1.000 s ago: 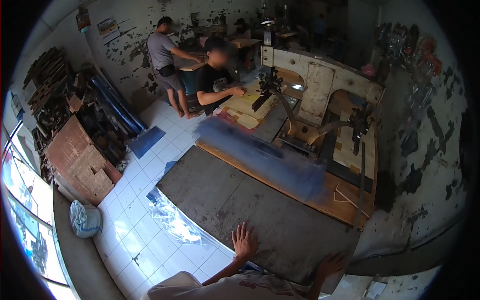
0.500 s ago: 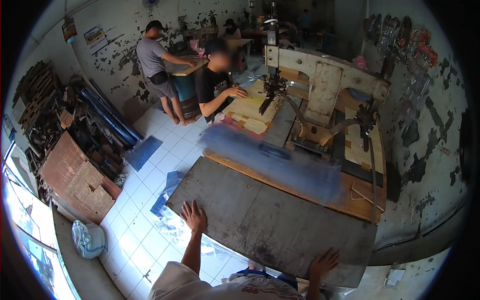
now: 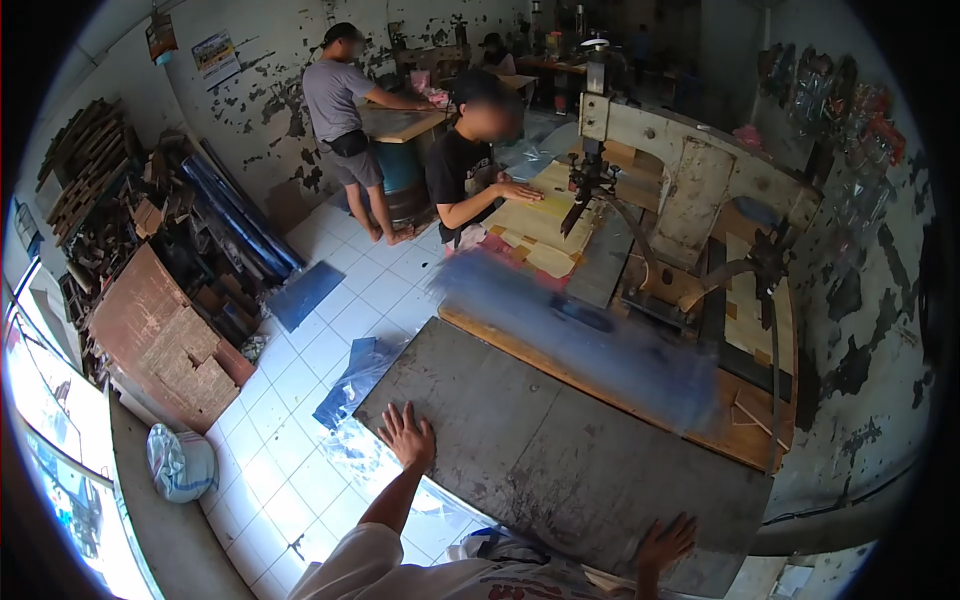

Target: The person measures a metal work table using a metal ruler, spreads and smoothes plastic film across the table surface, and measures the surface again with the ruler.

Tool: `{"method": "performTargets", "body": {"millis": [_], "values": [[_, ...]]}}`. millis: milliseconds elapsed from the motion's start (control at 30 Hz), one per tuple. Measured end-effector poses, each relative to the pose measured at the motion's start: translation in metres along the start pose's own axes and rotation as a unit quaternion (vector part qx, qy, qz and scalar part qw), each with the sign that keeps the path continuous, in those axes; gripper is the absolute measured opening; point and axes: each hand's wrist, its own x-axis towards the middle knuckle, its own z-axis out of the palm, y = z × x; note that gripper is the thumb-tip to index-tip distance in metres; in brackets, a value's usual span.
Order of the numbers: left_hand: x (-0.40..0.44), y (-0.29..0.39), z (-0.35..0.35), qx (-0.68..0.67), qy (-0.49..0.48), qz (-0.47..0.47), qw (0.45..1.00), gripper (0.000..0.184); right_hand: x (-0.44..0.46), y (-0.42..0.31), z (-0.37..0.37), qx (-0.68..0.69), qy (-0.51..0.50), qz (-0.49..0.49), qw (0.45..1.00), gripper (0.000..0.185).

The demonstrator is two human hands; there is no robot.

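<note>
My left hand point(image 3: 408, 438) lies flat with fingers spread on the left front part of a dark grey, scuffed board point(image 3: 560, 450). Near the right front edge of the same board rests my right hand point(image 3: 668, 542), palm down and fingers apart. Neither hand holds anything. Just beyond the board, a long blue see-through shape point(image 3: 590, 345) is smeared by motion over the edge of a wooden table point(image 3: 500, 328). What it is I cannot make out.
A large metal machine frame point(image 3: 700, 175) stands over the wooden table. Beside it a person in black point(image 3: 462, 170) has both hands near yellowish sheets point(image 3: 535, 225). Another person point(image 3: 342, 110) stands at a further table. Scrap wood point(image 3: 130, 190) and a white sack point(image 3: 182, 462) are at left.
The view has turned, so the scene sits further right. Both my hands stay flat on the board. The person in black now has both hands together at the sheets.
</note>
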Motion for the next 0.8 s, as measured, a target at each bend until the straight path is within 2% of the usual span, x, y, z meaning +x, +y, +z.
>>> {"method": "performTargets", "body": {"millis": [133, 167, 267, 367, 400, 667, 800], "values": [[0.006, -0.013, 0.013, -0.014, 0.064, -0.051, 0.996, 0.054, 0.000, 0.007, 0.008, 0.015, 0.015, -0.012, 1.000, 0.067], [0.007, -0.005, 0.006, -0.004, 0.078, -0.156, 0.985, 0.056, 0.001, 0.007, 0.009, 0.018, 0.021, -0.016, 0.999, 0.066], [0.017, 0.011, -0.007, -0.029, 0.066, -0.301, 0.951, 0.058, -0.002, -0.006, -0.009, 0.011, 0.032, -0.008, 0.999, 0.062], [0.025, 0.007, 0.002, -0.047, 0.099, -0.372, 0.922, 0.060, 0.002, 0.009, 0.006, -0.011, 0.168, -0.125, 0.978, 0.062], [0.026, 0.008, 0.003, -0.061, 0.106, -0.405, 0.906, 0.060, 0.004, 0.014, 0.008, -0.013, 0.166, -0.125, 0.978, 0.062], [0.027, 0.004, 0.006, -0.055, 0.103, -0.378, 0.919, 0.061, 0.003, 0.001, -0.010, 0.040, 0.125, -0.100, 0.986, 0.060], [0.026, 0.008, 0.001, -0.054, 0.101, -0.367, 0.923, 0.061, 0.005, 0.003, -0.005, 0.024, 0.145, -0.119, 0.982, 0.057]]}}
